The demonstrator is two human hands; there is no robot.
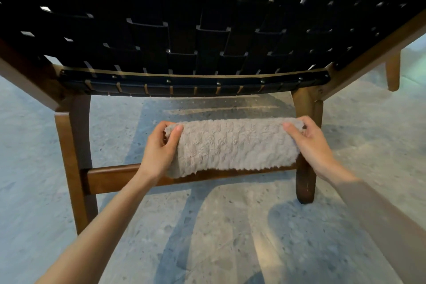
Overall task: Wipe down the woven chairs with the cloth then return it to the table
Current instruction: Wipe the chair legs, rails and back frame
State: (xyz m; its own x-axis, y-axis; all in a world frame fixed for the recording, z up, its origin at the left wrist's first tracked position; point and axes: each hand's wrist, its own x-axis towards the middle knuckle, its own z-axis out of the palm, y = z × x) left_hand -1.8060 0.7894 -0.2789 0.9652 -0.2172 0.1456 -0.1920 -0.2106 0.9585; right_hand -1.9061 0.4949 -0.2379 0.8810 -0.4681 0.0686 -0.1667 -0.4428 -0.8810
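Observation:
A grey fluffy cloth (pixel 232 145) is stretched flat between my two hands, just above the chair's low wooden crossbar (pixel 110 177). My left hand (pixel 161 147) pinches the cloth's left end with thumb on top. At the right end my right hand (pixel 311 140) pinches it the same way. The woven chair (pixel 196 30) fills the upper half of the view, seen from behind: black woven straps on a brown wooden frame. The cloth hides the right part of the crossbar.
The chair's two back legs (pixel 73 168) stand left and right of the cloth on a speckled grey floor (pixel 219 237). Another wooden leg (pixel 393 71) shows at the far right. No table is in view.

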